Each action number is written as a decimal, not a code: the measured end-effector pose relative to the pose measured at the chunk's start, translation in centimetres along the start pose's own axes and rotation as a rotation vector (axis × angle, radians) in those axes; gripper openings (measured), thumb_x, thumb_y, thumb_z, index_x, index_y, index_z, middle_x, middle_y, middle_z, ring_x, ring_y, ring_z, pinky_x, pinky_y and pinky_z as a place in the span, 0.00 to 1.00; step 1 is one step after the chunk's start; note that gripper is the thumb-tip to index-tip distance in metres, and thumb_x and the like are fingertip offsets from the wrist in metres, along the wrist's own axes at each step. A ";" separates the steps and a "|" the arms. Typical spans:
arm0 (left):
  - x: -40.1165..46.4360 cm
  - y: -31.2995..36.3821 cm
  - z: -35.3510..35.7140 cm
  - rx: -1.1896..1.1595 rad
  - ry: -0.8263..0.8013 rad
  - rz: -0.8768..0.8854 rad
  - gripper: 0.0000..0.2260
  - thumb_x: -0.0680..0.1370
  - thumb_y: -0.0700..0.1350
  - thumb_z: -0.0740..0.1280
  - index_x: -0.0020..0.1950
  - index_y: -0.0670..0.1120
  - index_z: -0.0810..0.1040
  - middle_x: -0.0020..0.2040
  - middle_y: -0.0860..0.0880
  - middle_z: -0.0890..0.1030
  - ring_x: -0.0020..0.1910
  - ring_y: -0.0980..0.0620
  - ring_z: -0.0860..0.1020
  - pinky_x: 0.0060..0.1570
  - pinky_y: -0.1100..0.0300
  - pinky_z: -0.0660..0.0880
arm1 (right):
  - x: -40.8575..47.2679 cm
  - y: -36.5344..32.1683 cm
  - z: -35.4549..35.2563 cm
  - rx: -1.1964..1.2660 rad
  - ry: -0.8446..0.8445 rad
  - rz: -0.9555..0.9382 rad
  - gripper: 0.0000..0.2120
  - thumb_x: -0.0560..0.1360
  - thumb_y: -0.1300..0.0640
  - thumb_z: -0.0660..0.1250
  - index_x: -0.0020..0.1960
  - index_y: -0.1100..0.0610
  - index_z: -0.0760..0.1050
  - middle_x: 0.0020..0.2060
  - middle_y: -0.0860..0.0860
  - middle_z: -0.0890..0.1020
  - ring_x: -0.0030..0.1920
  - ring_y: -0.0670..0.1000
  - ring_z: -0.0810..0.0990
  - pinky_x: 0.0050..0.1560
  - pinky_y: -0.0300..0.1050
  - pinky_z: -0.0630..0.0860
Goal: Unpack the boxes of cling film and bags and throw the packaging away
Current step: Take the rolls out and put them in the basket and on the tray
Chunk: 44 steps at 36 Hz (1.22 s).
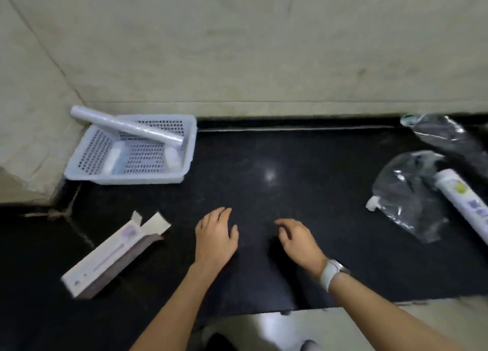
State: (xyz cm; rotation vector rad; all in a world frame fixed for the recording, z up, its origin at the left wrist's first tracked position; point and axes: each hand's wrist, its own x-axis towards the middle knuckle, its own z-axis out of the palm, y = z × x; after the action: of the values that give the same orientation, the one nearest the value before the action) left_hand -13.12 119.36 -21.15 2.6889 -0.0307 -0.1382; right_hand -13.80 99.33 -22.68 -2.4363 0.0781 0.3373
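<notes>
Both hands empty, low centre of frame: left hand [216,235] flat with fingers loosely spread over the dark polished stone surface [290,165], right hand [297,241] half curled, white watch band [331,271] on the wrist, neither pinching anything. Long white cardboard box [111,255] lies lower left with end flaps open; can't tell if it is empty. White perforated plastic basket [132,149] at upper left holds a clear cling film roll [126,124] propped slantwise across its rim, plus two small white items inside, too blurred to name. Right edge: crinkled clear plastic wrapper with a white spout [404,197], a second clear wrapper [443,131] above it, and a white printed tube-shaped roll [464,205] partly out of frame. Risks, judged: the propped roll looks poorly seated, so bumping the basket could roll it off onto the surface; binning the box unchecked could throw out contents; the slippery wrappers may slide on the glossy stone when grabbed; the tube at the right could get swept up with the wrappers, since it lies right against them.
</notes>
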 end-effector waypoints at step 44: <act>1.9 49.4 27.1 -0.628 -0.676 0.206 0.13 0.77 0.44 0.64 0.62 0.45 0.75 0.60 0.44 0.79 0.57 0.49 0.78 0.61 0.58 0.72 | -12.7 40.1 -27.8 0.558 0.418 0.456 0.21 0.69 0.58 0.68 0.59 0.46 0.69 0.48 0.46 0.80 0.46 0.48 0.80 0.46 0.35 0.76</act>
State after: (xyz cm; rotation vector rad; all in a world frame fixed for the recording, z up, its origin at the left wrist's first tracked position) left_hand -14.00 63.05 -24.09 1.8958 -0.3977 -0.8311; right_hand -25.57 50.33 -23.40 -1.8732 0.8061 -0.0129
